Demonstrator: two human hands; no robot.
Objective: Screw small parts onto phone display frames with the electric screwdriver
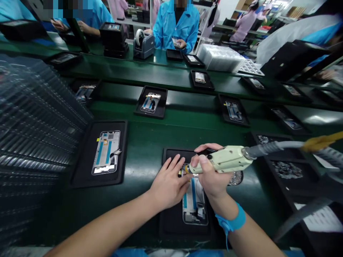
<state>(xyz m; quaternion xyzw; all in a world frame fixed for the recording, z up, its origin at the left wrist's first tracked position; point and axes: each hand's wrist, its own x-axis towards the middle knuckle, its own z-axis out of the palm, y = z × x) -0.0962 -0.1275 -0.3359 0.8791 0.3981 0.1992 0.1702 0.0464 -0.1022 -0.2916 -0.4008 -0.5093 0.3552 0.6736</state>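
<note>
What a moment at the bench: the right hand (211,175) was clamped firmly around a pale electric screwdriver (222,159), its brass-coloured tip aimed left and down at the far end of a phone frame (194,203). The driver's long axis ran nearly crosswise, with its cable (278,144) trailing off to the right. The frame lay flat in a black tray (171,155), its long axis running near to far with a slight tilt, right beneath the tip and the gripping fingers. The left hand (168,182) was open, fingers spread, resting at the frame's far end beside the tip. A blue wrist strap (233,219) circled the right wrist. Off to the left, a second phone frame (105,152) sat in its own tray on the green conveyor belt (150,142), with a stack of clear plastic trays (34,135) beside it. Across the bench, a co-worker in a blue coat (174,25) handled a phone.
</note>
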